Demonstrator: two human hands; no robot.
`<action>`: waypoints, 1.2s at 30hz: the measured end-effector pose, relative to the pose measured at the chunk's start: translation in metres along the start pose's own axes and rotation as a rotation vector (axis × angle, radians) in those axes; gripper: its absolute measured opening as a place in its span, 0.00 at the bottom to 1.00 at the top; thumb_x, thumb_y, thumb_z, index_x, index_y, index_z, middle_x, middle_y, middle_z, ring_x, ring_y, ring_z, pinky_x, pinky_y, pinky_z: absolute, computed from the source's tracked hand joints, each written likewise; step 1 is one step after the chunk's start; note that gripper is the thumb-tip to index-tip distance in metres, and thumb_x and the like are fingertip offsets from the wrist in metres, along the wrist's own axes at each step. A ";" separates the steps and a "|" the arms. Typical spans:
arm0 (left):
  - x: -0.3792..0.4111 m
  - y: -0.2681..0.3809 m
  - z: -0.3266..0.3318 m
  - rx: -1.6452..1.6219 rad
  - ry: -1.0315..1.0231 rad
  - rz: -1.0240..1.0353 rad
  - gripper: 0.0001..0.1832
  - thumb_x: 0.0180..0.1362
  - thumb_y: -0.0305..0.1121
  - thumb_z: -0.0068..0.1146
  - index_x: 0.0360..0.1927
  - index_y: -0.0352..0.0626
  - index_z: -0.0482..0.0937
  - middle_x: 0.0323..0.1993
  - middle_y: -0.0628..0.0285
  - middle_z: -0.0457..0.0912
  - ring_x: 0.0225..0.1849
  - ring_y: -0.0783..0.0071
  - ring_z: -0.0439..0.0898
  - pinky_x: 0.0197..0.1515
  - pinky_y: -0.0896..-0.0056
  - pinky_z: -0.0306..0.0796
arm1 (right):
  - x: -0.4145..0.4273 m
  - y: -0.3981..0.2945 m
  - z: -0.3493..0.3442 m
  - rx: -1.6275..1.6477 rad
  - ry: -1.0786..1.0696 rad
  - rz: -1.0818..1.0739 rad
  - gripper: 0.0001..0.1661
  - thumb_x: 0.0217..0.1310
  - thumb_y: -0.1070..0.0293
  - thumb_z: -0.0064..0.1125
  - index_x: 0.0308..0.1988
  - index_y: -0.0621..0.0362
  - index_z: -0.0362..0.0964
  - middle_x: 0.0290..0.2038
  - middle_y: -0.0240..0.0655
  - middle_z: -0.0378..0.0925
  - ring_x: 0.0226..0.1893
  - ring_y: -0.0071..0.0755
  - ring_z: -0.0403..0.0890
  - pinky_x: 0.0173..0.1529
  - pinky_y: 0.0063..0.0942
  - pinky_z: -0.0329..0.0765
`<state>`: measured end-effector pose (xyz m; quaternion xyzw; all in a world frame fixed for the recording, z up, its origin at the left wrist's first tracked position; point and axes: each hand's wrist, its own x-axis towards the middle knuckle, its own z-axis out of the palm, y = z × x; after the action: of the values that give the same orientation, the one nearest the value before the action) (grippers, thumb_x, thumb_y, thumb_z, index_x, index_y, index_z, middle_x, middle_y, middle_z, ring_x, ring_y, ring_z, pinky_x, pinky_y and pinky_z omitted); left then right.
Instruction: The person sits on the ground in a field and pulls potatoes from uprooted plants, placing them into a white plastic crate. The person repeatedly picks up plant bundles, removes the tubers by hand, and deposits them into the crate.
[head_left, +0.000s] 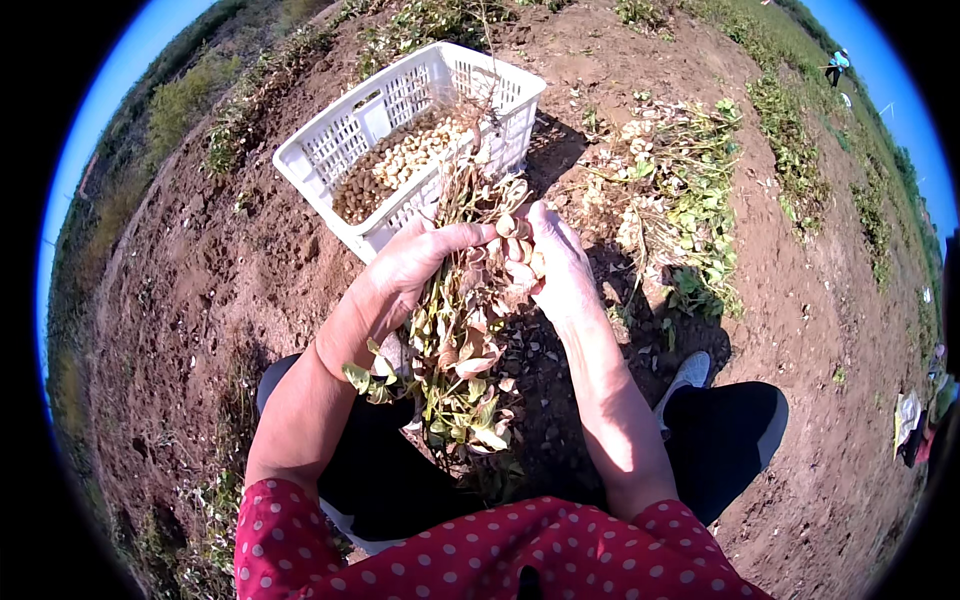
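Observation:
My left hand (420, 259) is closed around a bundle of dry peanut plants (450, 337), whose leafy ends hang down between my knees. The root ends point up towards the basket. Several peanut pods (523, 251) lie at the fingers of my right hand (555, 259), which is closed on them beside the bundle. Just beyond my hands a white plastic basket (367, 112) with slotted walls holds many loose peanuts (397, 161). Some roots of the bundle overlap the basket's near right edge.
A pile of pulled peanut plants (682, 195) lies on the soil to the right of the basket. Rows of green plants (795, 142) run farther right. Another person (836, 66) stands far off at the upper right. Bags (907, 420) lie at the right rim.

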<state>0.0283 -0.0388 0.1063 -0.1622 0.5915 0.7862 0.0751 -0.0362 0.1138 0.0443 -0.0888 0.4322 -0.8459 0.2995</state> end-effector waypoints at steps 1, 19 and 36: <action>0.001 0.000 0.000 0.021 0.014 0.008 0.15 0.50 0.30 0.61 0.41 0.34 0.78 0.38 0.59 0.81 0.41 0.74 0.77 0.48 0.72 0.69 | -0.002 -0.002 0.002 0.005 -0.037 0.006 0.18 0.65 0.50 0.50 0.36 0.55 0.66 0.24 0.26 0.67 0.17 0.13 0.61 0.18 0.11 0.56; 0.010 -0.019 0.010 0.186 -0.052 0.084 0.14 0.50 0.28 0.58 0.41 0.35 0.77 0.33 0.60 0.81 0.31 0.76 0.78 0.34 0.78 0.72 | 0.038 0.039 -0.035 -0.330 0.372 -0.359 0.11 0.48 0.75 0.63 0.33 0.64 0.71 0.28 0.34 0.79 0.25 0.24 0.79 0.29 0.24 0.75; 0.006 -0.010 0.001 0.255 -0.051 0.098 0.11 0.48 0.29 0.61 0.35 0.38 0.77 0.26 0.65 0.78 0.27 0.79 0.74 0.32 0.76 0.68 | -0.001 -0.023 -0.047 0.107 -0.069 0.017 0.17 0.67 0.57 0.45 0.43 0.59 0.66 0.25 0.29 0.67 0.16 0.16 0.64 0.13 0.11 0.55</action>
<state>0.0259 -0.0354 0.0951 -0.1022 0.6919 0.7112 0.0716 -0.0644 0.1566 0.0340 -0.0980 0.3765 -0.8617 0.3258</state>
